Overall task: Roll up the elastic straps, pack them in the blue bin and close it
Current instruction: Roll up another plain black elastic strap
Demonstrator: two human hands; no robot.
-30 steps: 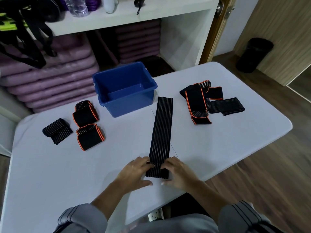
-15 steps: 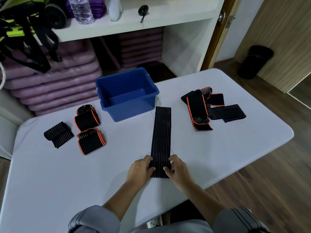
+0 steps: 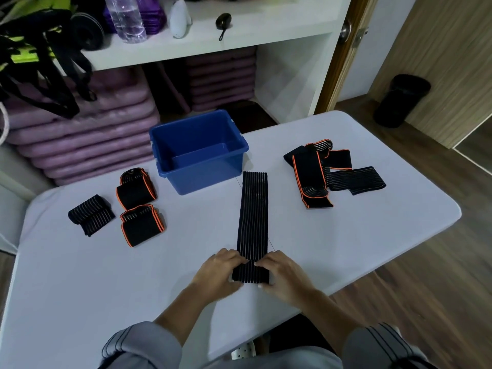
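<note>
A long black striped elastic strap [image 3: 253, 214] lies flat on the white table [image 3: 80, 275], running from the blue bin [image 3: 198, 153] toward me. Its near end is folded into a small roll. My left hand [image 3: 217, 274] grips the left side of that roll and my right hand [image 3: 283, 274] grips the right side, fingers curled over the top. The open bin has nothing in it. Three rolled straps sit at the left: a striped one [image 3: 91, 214] and two orange-edged ones [image 3: 136, 188] [image 3: 142, 225]. A heap of unrolled straps [image 3: 327, 171] lies at the right.
A white shelf unit [image 3: 213, 41] behind the table holds a water bottle [image 3: 127, 20] and small items, with purple mats [image 3: 80, 139] stacked under it. A black bin [image 3: 402, 99] stands on the wooden floor at the right. No lid for the blue bin is in view.
The roll at the strap's near end has grown by a turn, leaving less strap flat on the table. Both hands have stayed on it. The camera view has tilted a little.
</note>
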